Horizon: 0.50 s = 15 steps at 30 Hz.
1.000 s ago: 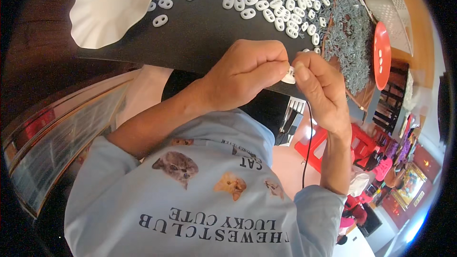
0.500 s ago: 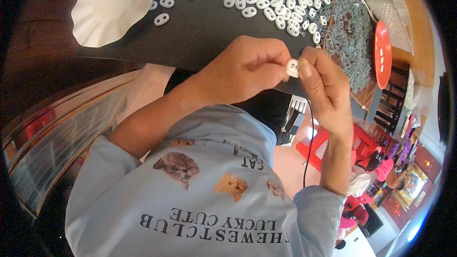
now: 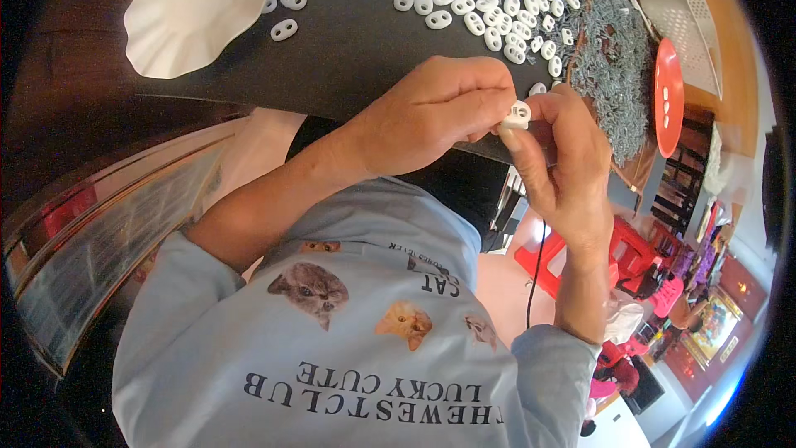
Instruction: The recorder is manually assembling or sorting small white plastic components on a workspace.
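My left hand [image 3: 444, 108] and my right hand [image 3: 568, 170] meet just over the table's near edge. Between their fingertips is a small white two-hole cord lock [image 3: 520, 114], pinched from both sides. The right thumb presses its lower side, while the left thumb and forefinger grip its left end. Part of the piece is hidden behind the fingers. Beyond the hands, many similar white two-hole pieces [image 3: 493, 17] lie scattered over the dark tabletop [image 3: 356, 41]. One stray piece [image 3: 283, 30] lies apart on the left.
A white wavy-rimmed dish [image 3: 182, 25] stands at the far left. On the right, a heap of small grey pieces [image 3: 618, 75] lies beside a red plate [image 3: 668, 99] holding a few white bits. Behind the plate is a white perforated basket [image 3: 676, 8]. A red stool [image 3: 551, 265] stands below.
The cord lock has turned between my fingers and shifted slightly right. My right thumb has slid down to its lower side, and the left hand has followed a little to the right.
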Available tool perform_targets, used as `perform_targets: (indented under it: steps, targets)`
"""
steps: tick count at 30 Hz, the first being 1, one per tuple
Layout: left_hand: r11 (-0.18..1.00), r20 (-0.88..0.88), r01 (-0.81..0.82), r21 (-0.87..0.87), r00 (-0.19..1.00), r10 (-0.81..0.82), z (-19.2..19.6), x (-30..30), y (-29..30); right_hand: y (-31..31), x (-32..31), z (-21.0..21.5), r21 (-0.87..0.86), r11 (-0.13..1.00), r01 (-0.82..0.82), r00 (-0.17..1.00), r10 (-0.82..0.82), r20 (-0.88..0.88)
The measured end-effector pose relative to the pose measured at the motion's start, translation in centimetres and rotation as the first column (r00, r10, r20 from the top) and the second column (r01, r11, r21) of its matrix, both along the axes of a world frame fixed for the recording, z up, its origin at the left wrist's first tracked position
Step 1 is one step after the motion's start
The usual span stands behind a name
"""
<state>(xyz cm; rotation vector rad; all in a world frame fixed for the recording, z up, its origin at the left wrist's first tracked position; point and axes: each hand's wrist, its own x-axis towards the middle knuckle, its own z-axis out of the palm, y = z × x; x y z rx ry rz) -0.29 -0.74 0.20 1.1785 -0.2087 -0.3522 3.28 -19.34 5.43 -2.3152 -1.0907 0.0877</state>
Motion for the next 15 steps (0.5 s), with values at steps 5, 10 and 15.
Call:
perform_targets:
  steps: [5, 10, 15]
  targets:
    - [0.998, 0.076, -0.063, 0.016, 0.995, 0.061, -0.6, -0.4, -0.1, 0.6, -0.5, -0.2, 0.006, 0.999, 0.037, 0.999, -0.037, -0.004]
    - [0.99, 0.126, -0.135, 0.051, 0.984, 0.127, -0.9, -0.6, -0.6, 0.7, -1.2, -0.7, 0.122, 0.982, 0.148, 0.97, -0.12, -0.211]
    - [0.978, 0.175, -0.189, 0.084, 0.969, 0.172, -1.3, -0.5, -0.6, 0.5, -2.1, -0.5, 0.25, 0.899, 0.359, 0.804, -0.162, -0.572]
